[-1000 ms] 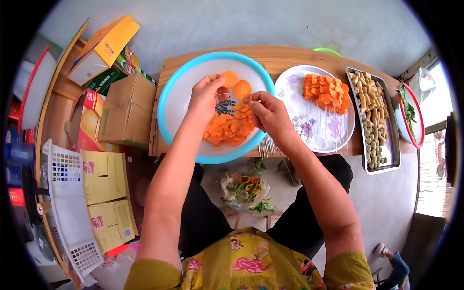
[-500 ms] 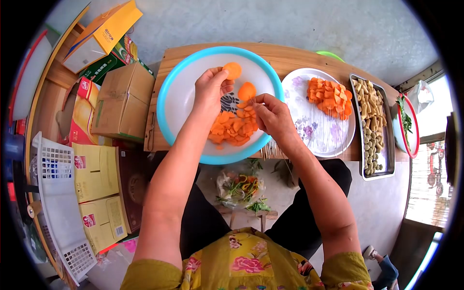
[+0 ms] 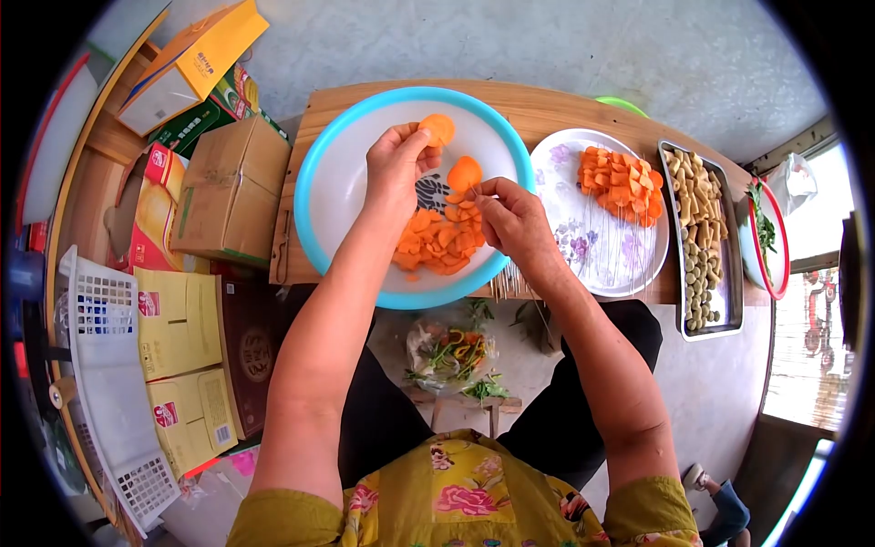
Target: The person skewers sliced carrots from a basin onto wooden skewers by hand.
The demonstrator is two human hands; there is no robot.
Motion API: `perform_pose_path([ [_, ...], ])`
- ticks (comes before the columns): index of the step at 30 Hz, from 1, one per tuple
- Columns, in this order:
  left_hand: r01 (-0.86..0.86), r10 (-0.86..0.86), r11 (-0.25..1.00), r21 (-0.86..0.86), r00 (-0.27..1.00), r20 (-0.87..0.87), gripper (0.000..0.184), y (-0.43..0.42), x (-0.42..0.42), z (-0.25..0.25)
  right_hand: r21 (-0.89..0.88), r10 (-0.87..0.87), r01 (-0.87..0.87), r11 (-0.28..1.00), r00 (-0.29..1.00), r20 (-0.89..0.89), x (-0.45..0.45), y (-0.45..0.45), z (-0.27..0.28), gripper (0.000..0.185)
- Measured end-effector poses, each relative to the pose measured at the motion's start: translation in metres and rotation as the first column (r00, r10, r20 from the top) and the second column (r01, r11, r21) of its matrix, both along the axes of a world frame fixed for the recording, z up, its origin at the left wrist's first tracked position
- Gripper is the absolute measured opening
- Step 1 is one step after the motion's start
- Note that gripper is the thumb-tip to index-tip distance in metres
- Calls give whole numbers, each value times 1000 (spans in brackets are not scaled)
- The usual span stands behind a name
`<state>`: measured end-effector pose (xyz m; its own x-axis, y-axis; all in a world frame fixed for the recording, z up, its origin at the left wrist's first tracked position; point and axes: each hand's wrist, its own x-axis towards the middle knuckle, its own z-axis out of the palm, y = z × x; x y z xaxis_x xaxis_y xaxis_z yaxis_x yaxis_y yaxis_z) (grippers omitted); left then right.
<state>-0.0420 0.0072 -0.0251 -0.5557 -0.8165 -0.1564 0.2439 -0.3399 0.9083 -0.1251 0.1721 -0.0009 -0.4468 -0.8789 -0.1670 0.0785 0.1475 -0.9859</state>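
Above the white basin with a blue rim (image 3: 321, 239), my left hand (image 3: 397, 162) pinches a round carrot slice (image 3: 438, 129) between thumb and fingers. My right hand (image 3: 516, 219) is closed on a thin skewer, mostly hidden by the fingers, with a carrot slice (image 3: 465, 173) at its upper end. The two slices are apart. A heap of loose carrot slices (image 3: 439, 244) lies in the basin below. On the flowered white plate (image 3: 576, 260) to the right, carrot skewers (image 3: 622, 185) lie side by side, their thin sticks pointing toward me.
A metal tray (image 3: 725, 314) of skewered brown food pieces stands right of the plate, beside a red-rimmed bowl of greens (image 3: 764, 219). Bare skewers (image 3: 513, 281) stick out at the table's front edge. Cardboard boxes (image 3: 223, 187) stand at left. A bag of scraps (image 3: 448, 354) sits below.
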Motion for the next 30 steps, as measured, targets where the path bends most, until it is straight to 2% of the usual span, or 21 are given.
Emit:
perform_pose_path([
  [2, -54, 54, 999, -4, 998, -16, 14, 1, -1, 1, 8, 1, -1, 1000, 1000, -9, 1, 0, 2, 16],
  [9, -66, 66, 997, -47, 998, -9, 14, 5, -3, 3, -1, -11, 11, 1000, 1000, 21, 2, 1, 2, 16],
  [11, -32, 47, 984, -173, 996, 79, 15, 7, -3, 4, -3, -18, 18, 1000, 999, 33, 2, 0, 3, 16],
  [15, 2, 5, 987, -161, 999, 47, 14, 17, -6, 0, 4, -53, 53, 999, 998, 17, -1, -2, 1, 16],
  [17, -9, 5, 997, -73, 999, -46, 16, 18, -7, -2, -3, -55, 55, 998, 998, 27, -1, -3, -1, 16],
  [21, 51, -51, 999, -16, 998, -29, 23, 11, -4, 0, -28, -54, 53, 998, 998, -32, 0, -4, -7, 17],
  [23, 60, -57, 996, 70, 997, -51, 27, 9, -3, -2, -46, -51, 49, 998, 998, -47, 0, -4, -8, 17],
  [24, 59, -55, 996, 71, 997, -52, 27, 7, -2, -2, -57, -45, 43, 997, 998, -44, 0, -3, -8, 17],
  [26, 123, -109, 973, 197, 990, -85, 30, 2, 0, -3, -67, -38, 35, 997, 998, -43, 0, -3, -7, 17],
  [30, 177, -154, 949, 259, 982, -106, 30, -4, 4, -1, -40, -22, 20, 999, 998, -56, 2, -1, -1, 16],
])
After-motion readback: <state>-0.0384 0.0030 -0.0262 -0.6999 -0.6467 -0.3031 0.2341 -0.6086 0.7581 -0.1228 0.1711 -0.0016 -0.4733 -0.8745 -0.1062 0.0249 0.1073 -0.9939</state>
